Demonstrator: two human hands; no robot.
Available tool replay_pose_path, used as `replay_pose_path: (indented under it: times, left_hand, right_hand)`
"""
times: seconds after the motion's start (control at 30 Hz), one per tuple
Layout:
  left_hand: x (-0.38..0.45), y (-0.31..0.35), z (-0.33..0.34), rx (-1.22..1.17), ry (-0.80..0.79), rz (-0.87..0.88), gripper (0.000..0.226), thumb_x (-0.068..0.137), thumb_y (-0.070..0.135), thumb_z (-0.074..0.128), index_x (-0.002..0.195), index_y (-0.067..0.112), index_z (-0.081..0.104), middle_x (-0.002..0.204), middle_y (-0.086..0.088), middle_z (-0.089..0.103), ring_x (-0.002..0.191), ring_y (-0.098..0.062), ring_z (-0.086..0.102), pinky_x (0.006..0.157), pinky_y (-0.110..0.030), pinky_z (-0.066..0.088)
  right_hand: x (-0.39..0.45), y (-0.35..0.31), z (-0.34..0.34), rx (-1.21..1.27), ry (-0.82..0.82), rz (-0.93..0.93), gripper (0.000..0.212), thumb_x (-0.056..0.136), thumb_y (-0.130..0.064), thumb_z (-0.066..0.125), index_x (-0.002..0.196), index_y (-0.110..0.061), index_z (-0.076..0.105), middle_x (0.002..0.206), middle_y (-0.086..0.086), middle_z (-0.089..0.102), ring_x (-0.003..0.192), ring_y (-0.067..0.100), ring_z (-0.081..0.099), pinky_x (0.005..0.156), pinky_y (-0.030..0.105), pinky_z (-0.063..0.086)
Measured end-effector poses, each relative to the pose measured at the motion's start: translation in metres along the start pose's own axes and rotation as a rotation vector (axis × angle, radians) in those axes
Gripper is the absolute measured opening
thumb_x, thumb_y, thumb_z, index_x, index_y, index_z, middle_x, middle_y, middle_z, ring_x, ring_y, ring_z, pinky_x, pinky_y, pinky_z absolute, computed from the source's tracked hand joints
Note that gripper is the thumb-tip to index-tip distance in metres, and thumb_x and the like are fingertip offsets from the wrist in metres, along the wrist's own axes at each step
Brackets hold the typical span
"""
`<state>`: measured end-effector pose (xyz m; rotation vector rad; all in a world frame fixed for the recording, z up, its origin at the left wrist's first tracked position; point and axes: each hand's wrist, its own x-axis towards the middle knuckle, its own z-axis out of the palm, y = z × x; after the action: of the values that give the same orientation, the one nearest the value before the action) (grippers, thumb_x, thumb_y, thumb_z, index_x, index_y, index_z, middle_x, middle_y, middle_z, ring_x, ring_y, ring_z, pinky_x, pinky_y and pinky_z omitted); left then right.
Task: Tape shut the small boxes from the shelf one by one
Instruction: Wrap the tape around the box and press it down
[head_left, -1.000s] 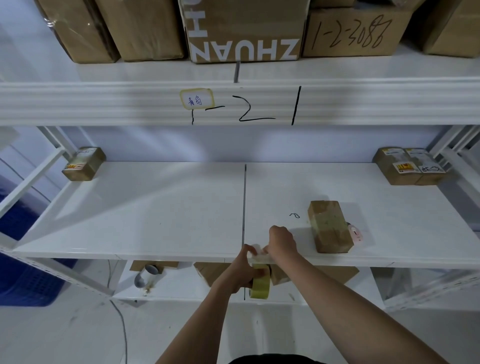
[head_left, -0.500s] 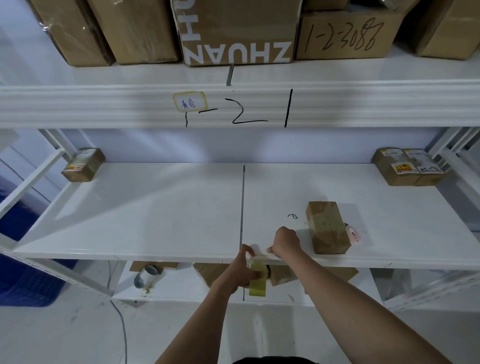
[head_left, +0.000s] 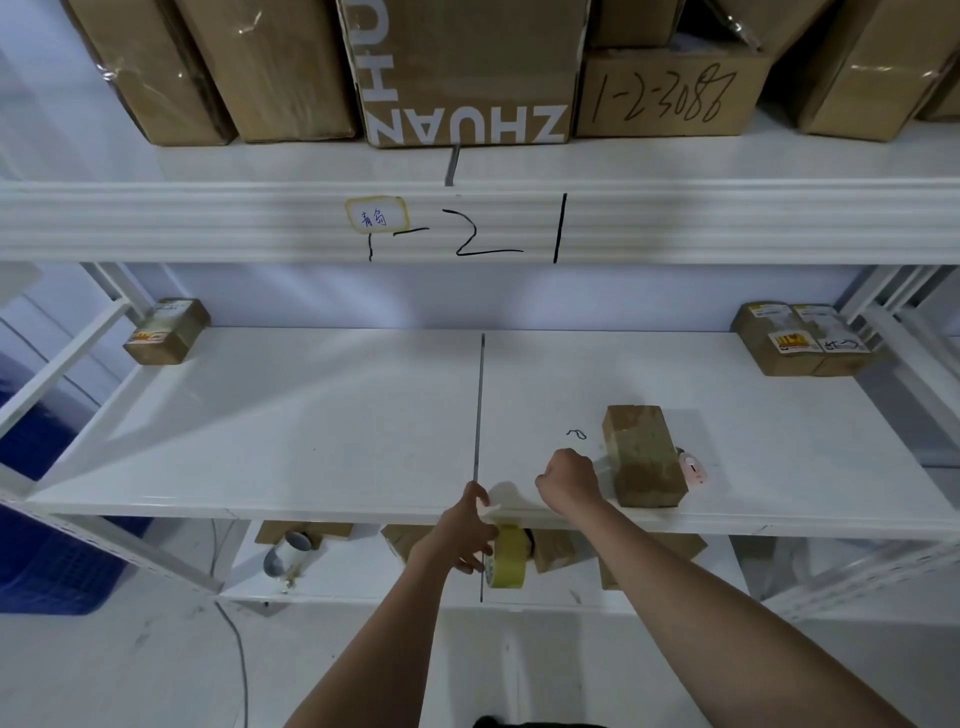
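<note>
Left hand (head_left: 460, 535) grips the tape roll (head_left: 509, 556) below the shelf (head_left: 311, 431) edge while right hand (head_left: 569, 480) pinches the drawn strip toward the small box (head_left: 644, 454) just beside it; next, probably, pressing tape across its seam.

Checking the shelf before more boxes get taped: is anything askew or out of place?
Mostly tidy. The box near the right hand sits slightly skewed to the shelf edge, and a small pink thing lies against it.
</note>
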<state>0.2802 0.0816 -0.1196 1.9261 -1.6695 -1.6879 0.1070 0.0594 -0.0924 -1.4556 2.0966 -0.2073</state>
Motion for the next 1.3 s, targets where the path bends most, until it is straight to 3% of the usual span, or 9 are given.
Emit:
replay_pose_path:
  times: [0.2, 0.37, 0.5, 0.63, 0.73, 0.83, 1.03, 1.17, 1.3]
  left_hand:
    - [-0.004, 0.019, -0.018, 0.093, 0.144, -0.028, 0.02, 0.099, 0.027, 0.051, 0.113, 0.02, 0.039, 0.093, -0.016, 0.069, 0.058, -0.025, 0.069, 0.051, -0.034, 0.06]
    - [-0.005, 0.046, -0.018, 0.195, 0.198, 0.024, 0.024, 0.097, 0.025, 0.047, 0.117, 0.012, 0.045, 0.1, -0.012, 0.071, 0.081, -0.028, 0.073, 0.082, -0.047, 0.061]
    - [-0.002, 0.079, -0.005, 0.178, 0.234, 0.079, 0.021, 0.097, 0.025, 0.048, 0.111, 0.009, 0.052, 0.096, -0.014, 0.072, 0.079, -0.032, 0.074, 0.073, -0.043, 0.063]
    - [0.007, 0.116, 0.017, 0.037, 0.226, 0.126, 0.021, 0.096, 0.017, 0.05, 0.105, 0.002, 0.061, 0.096, -0.021, 0.073, 0.074, -0.033, 0.07, 0.074, -0.043, 0.063]
    - [0.018, 0.141, 0.038, -0.175, 0.167, 0.113, 0.015, 0.098, 0.017, 0.055, 0.1, 0.005, 0.063, 0.097, -0.017, 0.071, 0.069, -0.027, 0.064, 0.073, -0.04, 0.062]
    - [0.031, 0.158, 0.056, -0.269, 0.14, 0.065, 0.021, 0.099, 0.022, 0.059, 0.109, 0.004, 0.064, 0.103, -0.017, 0.07, 0.075, -0.026, 0.066, 0.078, -0.039, 0.061]
    - [0.05, 0.171, 0.087, 0.378, 0.395, 0.194, 0.045, 0.105, 0.037, 0.042, 0.143, 0.015, 0.044, 0.137, -0.013, 0.055, 0.125, -0.032, 0.053, 0.1, -0.043, 0.047]
    - [0.06, 0.18, 0.101, 0.54, 0.501, 0.235, 0.047, 0.106, 0.039, 0.035, 0.148, 0.017, 0.04, 0.15, -0.01, 0.044, 0.138, -0.029, 0.041, 0.111, -0.047, 0.037]
    - [0.065, 0.183, 0.112, 0.648, 0.465, 0.219, 0.05, 0.106, 0.032, 0.037, 0.154, 0.017, 0.031, 0.161, -0.009, 0.029, 0.149, -0.028, 0.025, 0.121, -0.049, 0.022]
  right_hand:
    - [-0.007, -0.006, -0.018, -0.003, 0.05, -0.028, 0.033, 0.092, -0.005, 0.056, 0.064, -0.011, 0.04, 0.062, 0.003, 0.042, 0.057, 0.018, 0.046, 0.046, 0.024, 0.029]
    - [-0.017, -0.002, -0.036, 0.006, 0.129, -0.079, 0.013, 0.097, -0.012, 0.051, 0.091, -0.004, 0.058, 0.088, 0.008, 0.061, 0.081, 0.024, 0.061, 0.063, 0.031, 0.046]
    - [-0.015, 0.009, -0.056, 0.082, 0.238, -0.132, 0.015, 0.1, -0.014, 0.051, 0.098, -0.003, 0.061, 0.092, 0.01, 0.065, 0.084, 0.024, 0.064, 0.073, 0.037, 0.057]
    - [-0.004, 0.04, -0.083, 0.078, 0.374, -0.074, 0.012, 0.097, -0.019, 0.059, 0.095, -0.009, 0.066, 0.09, 0.001, 0.064, 0.087, 0.018, 0.062, 0.059, 0.018, 0.042]
    - [0.01, 0.073, -0.102, 0.119, 0.359, 0.003, 0.011, 0.096, -0.015, 0.057, 0.1, -0.007, 0.062, 0.102, 0.007, 0.067, 0.096, 0.026, 0.065, 0.074, 0.028, 0.05]
    - [0.024, 0.104, -0.116, 0.09, 0.327, 0.032, 0.018, 0.098, -0.017, 0.059, 0.112, -0.006, 0.059, 0.109, 0.01, 0.067, 0.102, 0.026, 0.065, 0.076, 0.028, 0.052]
    - [0.05, 0.142, -0.128, -0.124, 0.36, -0.078, 0.047, 0.104, -0.034, 0.045, 0.143, -0.007, 0.044, 0.139, 0.015, 0.054, 0.127, 0.029, 0.052, 0.101, 0.038, 0.051]
    - [0.059, 0.151, -0.121, -0.242, 0.31, -0.197, 0.056, 0.106, -0.042, 0.034, 0.149, -0.007, 0.036, 0.153, 0.018, 0.04, 0.139, 0.032, 0.041, 0.114, 0.04, 0.039]
    - [0.062, 0.155, -0.109, -0.24, 0.248, -0.241, 0.056, 0.108, -0.04, 0.029, 0.152, -0.006, 0.033, 0.158, 0.018, 0.034, 0.144, 0.033, 0.036, 0.117, 0.04, 0.034]
